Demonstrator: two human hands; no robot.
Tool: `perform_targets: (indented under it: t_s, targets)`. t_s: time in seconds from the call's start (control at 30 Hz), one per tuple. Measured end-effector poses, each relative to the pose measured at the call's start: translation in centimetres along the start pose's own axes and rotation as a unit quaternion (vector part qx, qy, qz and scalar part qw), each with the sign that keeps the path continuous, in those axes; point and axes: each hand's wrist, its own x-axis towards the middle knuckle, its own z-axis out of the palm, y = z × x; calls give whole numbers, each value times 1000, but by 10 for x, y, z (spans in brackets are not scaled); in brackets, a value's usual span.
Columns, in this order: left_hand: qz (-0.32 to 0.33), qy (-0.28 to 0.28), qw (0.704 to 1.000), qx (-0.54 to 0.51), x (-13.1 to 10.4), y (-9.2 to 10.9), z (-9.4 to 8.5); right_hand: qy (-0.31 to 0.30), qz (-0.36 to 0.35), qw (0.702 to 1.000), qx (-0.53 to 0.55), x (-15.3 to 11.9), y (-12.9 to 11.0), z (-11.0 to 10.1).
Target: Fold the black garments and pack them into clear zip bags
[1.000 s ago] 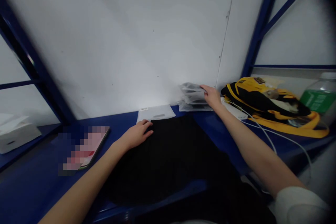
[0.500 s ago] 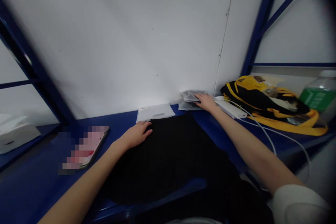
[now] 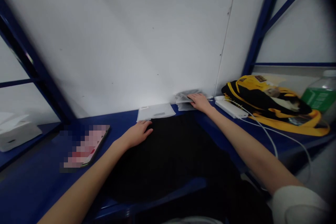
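Note:
Black cloth [image 3: 173, 154] lies spread over the blue table and hangs toward its front edge. My left hand [image 3: 138, 133] rests on the cloth's upper left corner, fingers lying flat and thumb apart. Behind that corner is a flat translucent plastic bag [image 3: 157, 111] with a small label. My right hand [image 3: 200, 102] is on a pile of crumpled clear plastic bags [image 3: 183, 98] against the wall; its fingers reach over the top bag, and the thumb is at the near side.
A phone [image 3: 90, 145] lies at the left, and white tissue packs [image 3: 18, 133] sit beyond the blue frame. To the right are a white power bank [image 3: 231, 108] with cables, a black and yellow bag [image 3: 270, 101] and a green-labelled bottle [image 3: 320, 92].
My right hand has moved a little to the left, and the clear bags under it have shifted left too. My left hand stays on the cloth.

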Motion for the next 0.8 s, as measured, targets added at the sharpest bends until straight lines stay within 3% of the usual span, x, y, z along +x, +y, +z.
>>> perform_targets:
  t_s: [0.27, 0.53, 0.63, 0.8]
  targets:
    - [-19, 5, 997, -74, 7, -8, 5, -36, 26, 998, 38, -1, 1, 6]
    - [-24, 36, 987, -152, 10, -17, 8, -31, -3, 997, 75, 10, -28, -38]
    - [-35, 77, 983, -162, 12, -13, 7, -106, -24, 984, 144, 11, -46, -47]
    - [-69, 149, 972, -168, 15, -2, 1, -313, 7, 926, 210, 5, -61, -45]
